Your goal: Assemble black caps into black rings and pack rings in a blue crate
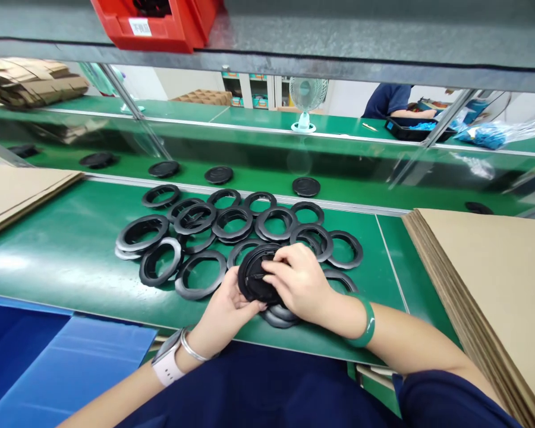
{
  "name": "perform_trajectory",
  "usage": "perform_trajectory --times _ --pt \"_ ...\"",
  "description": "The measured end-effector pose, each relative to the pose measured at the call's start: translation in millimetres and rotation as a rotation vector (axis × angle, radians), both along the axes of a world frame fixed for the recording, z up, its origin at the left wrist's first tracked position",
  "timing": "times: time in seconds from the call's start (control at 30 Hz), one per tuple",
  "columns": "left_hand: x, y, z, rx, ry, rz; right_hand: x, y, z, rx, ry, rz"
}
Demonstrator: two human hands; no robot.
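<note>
Black disc [252, 279] — clasped by both grips: left hand [226, 310] beneath, right hand [301, 284] on top.

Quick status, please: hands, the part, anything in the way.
Left hand and right hand both grip one black disc. Loose black rings crowd the green table right behind it. Cardboard stack off right, apart.

Both hands, left hand [229, 307] and right hand [299, 282], around a black round part [255, 274] above scattered black rings [196, 229].
</note>
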State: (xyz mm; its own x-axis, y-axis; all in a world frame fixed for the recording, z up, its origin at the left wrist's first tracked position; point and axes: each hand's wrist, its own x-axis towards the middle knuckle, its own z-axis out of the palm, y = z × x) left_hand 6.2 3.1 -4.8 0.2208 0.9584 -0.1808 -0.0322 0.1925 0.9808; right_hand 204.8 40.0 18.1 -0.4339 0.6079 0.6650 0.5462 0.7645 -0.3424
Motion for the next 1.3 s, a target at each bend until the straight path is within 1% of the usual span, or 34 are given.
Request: perform_trajectory --times 0.07,0.1,0.2,0.27,0.37,0.43,0.53,0.6,0.7,0.73,0.8,0.9,0.97,1.0,1.07,1.1,1.13,1.17,1.23,1.3 --pt "2 0 2.2 0.024 -0.027 0.041 3 5 -1.2 -0.117 0.205 -0.059" --pt "2 0 3.2 0.034 -0.027 0.051 3 8 -2.9 -0.213 0.275 -0.064" --pt "1 -2 3.3 0.004 -0.005 0.036 2 16 -9.0 -0.526 0.383 -0.001" --pt "-1 -4 1.2 -0.017 0.007 0.013 -1 17 -11.4 -0.629 0.419 0.001" --pt "-3 -5 -2.4 0.060 0.071 0.015 -6 13 -11.8 -0.647 0.440 -0.034" --pt "-3 -5 -3.0 0.156 0.180 0.030 -9 10 -11.3 -0.652 0.448 -0.053" --pt "-4 -4 0.1 0.256 0.361 0.047 -10 8 -9.4 -0.686 0.469 -0.087" --pt "-4 -3 3.0 0.281 0.419 0.064 -9 7 -6.5 -0.755 0.471 -0.055" --pt "-5 -3 4.4 0.299 0.412 0.090 -6 5 -1.8 -0.907 0.458 0.084" --pt "-5 -3 3.7 0.303 0.402 0.091 -5 4 -1.0 -0.939 0.451 0.109" --pt "-5 -2 1.6 0.305 0.397 0.094 -6 2 -1.4 -0.947 0.438 0.085" --pt "-4 0 1.0 0.297 0.417 0.106 -10 -2 -4.1 -0.896 0.423 -0.003" --pt "-2 3 4.7 0.300 0.411 0.110 -11 0 -3.3 -0.873 0.447 0.005" --pt "-2 4 7.6 0.299 0.371 0.096 -9 3 -1.3 -0.865 0.474 0.022" --pt "-2 7 13.9 0.296 0.217 0.044 1 16 5.4 -0.836 0.584 0.048" --pt "-2 8 16.4 0.301 0.143 0.019 10 27 9.4 -0.814 0.676 0.046" --pt "-4 8 18.0 0.322 0.105 0.001 22 41 13.2 -0.791 0.794 0.031" --pt "-6 9 18.5 0.367 0.124 -0.014 36 56 16.2 -0.769 0.929 0.005" --pt "-10 8 15.6 0.528 0.324 -0.066 70 91 18.2 -0.740 1.209 -0.073" --pt "-14 8 8.7 0.724 0.569 -0.208 106 123 13.8 -0.727 1.444 -0.199"
